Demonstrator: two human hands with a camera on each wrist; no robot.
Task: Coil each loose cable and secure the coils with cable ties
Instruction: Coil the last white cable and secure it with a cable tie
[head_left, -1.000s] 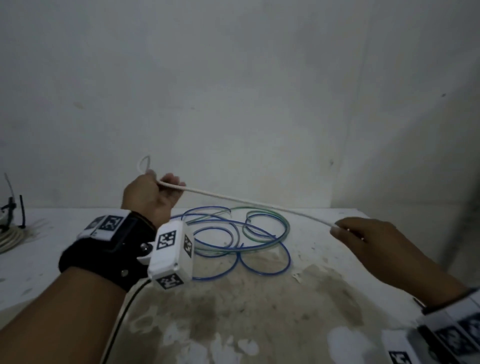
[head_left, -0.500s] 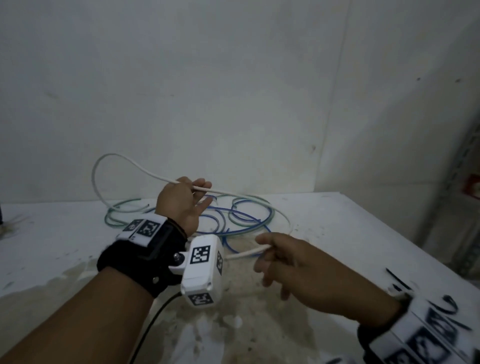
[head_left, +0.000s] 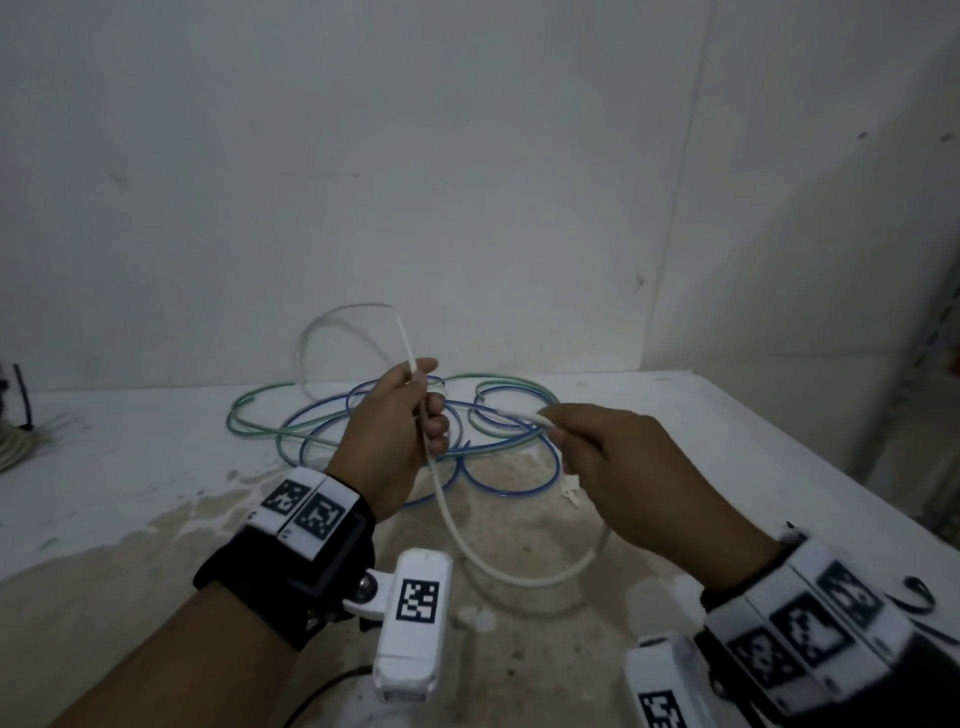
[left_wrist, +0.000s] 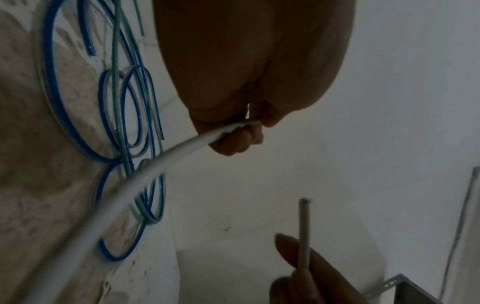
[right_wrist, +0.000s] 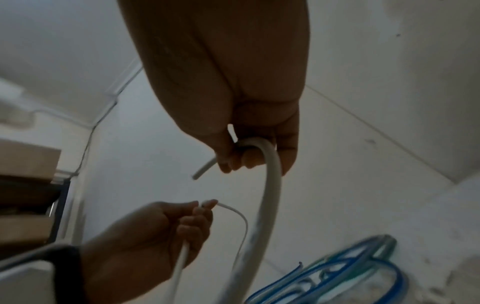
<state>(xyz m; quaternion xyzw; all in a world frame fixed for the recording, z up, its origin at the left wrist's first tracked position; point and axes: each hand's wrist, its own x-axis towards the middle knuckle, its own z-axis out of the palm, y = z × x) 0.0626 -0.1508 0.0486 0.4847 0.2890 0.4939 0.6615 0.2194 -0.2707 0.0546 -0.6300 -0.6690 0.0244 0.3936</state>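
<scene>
A white cable (head_left: 451, 522) runs between both hands above the table (head_left: 130, 467). My left hand (head_left: 423, 402) grips it in a fist; one loop rises behind the hand and another sags below. My right hand (head_left: 550, 423) pinches the cable close to its cut end, which pokes out toward the left hand. The left wrist view shows the white cable (left_wrist: 145, 176) entering the curled left fingers (left_wrist: 233, 142), with the right hand (left_wrist: 311, 283) holding the end below. In the right wrist view the cable (right_wrist: 272, 185) bends through the right fingers (right_wrist: 246, 158).
A loose tangle of blue and green cables (head_left: 317, 413) lies on the table behind the hands. A pale cable bundle (head_left: 15, 447) sits at the far left edge. Black cable ties (head_left: 917, 592) lie at the right, near the table's edge. White walls stand close behind.
My right hand has moved left toward the left hand with the cable end. The once taut cable now sags in a loop between them, with another loop behind the left hand.
</scene>
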